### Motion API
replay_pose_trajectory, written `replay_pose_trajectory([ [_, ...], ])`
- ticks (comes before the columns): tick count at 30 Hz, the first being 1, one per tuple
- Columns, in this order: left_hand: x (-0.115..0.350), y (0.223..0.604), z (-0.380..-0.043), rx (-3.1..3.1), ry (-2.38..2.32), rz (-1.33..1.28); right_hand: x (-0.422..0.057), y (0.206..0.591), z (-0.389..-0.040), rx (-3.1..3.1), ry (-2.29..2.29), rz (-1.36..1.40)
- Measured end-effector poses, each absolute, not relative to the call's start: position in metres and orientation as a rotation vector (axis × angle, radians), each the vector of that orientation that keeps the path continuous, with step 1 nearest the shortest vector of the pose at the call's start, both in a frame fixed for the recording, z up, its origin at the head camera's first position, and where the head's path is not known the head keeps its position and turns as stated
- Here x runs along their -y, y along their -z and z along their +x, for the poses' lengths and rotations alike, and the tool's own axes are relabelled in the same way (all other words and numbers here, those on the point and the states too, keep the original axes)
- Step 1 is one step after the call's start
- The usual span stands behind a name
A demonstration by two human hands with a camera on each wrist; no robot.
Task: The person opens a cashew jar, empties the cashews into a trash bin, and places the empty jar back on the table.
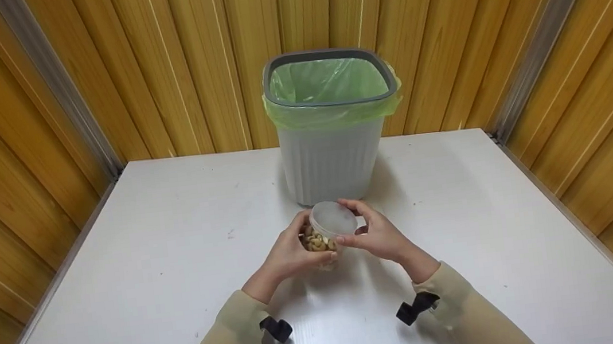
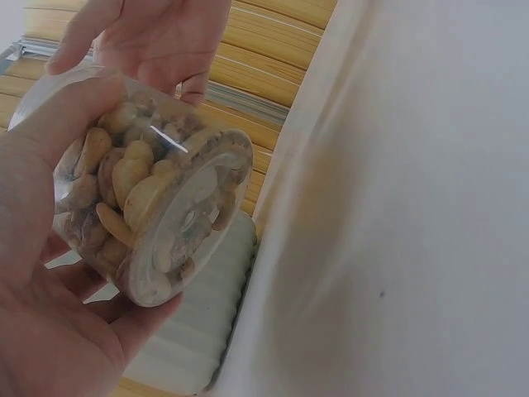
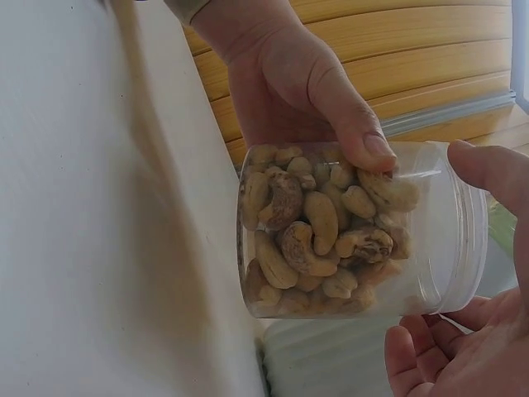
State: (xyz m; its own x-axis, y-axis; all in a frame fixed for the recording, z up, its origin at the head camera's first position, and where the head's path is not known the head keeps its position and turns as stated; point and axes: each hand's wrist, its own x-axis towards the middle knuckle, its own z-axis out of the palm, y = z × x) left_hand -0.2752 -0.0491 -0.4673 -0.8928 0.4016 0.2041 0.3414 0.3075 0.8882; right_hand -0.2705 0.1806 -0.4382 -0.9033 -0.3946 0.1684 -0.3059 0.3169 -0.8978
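A clear plastic jar of cashew nuts is held up above the table, its underside visible in the left wrist view. My left hand grips the jar's body from the side, thumb on one face and fingers round the other. A whitish translucent lid covers the top. With thumb and fingers on opposite sides of its rim, my right hand holds the lid. In the right wrist view the cashews fill the lower part of the jar, and the lid sits on its mouth.
A pale grey trash bin, lined with a green bag, stands just beyond the hands on the white table. Wood-patterned panels enclose the back and both sides.
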Motion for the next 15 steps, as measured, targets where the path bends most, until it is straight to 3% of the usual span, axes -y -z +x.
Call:
replay_pose_trajectory([
  [15,0.0503,0.4672,-0.2761,-2.492,-1.668,0.703,-0.1809,0.4373,-0.2691,-2.481,1.619,-0.682],
])
